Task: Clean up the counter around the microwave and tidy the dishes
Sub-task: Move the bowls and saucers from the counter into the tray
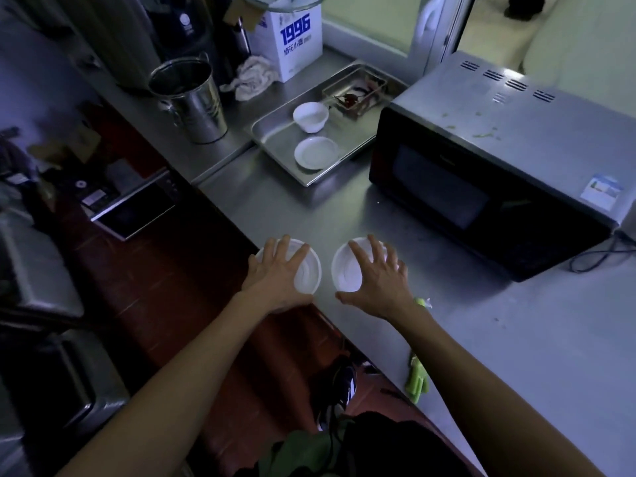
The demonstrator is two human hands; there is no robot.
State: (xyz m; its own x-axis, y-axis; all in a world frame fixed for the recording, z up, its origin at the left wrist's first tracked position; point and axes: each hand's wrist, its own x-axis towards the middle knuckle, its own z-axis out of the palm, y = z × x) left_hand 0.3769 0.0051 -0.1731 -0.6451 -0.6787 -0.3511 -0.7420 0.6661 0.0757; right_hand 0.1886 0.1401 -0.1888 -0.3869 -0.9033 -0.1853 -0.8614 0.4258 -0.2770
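stainless steel table (344, 208) runs dim and grey past the black microwave with its silver top (499, 160), and both hands are down at the near edge. left hand (275, 270) spreads over the left round white dish (303, 270), fingers draped across its top, thumb tucked at the near rim; right hand (378, 280) does the same over the right round white dish (347, 270). each grip looks like a light claw on its dish, not yet a firm lift. farther back, a shallow steel tray (272, 132) holds a small white bowl (310, 116) and a white saucer (316, 152). risk now: the left dish sits right at the table edge, so a loose fingertip hold could tip it to the floor. green vegetable scraps (417, 376) lie near the right forearm.
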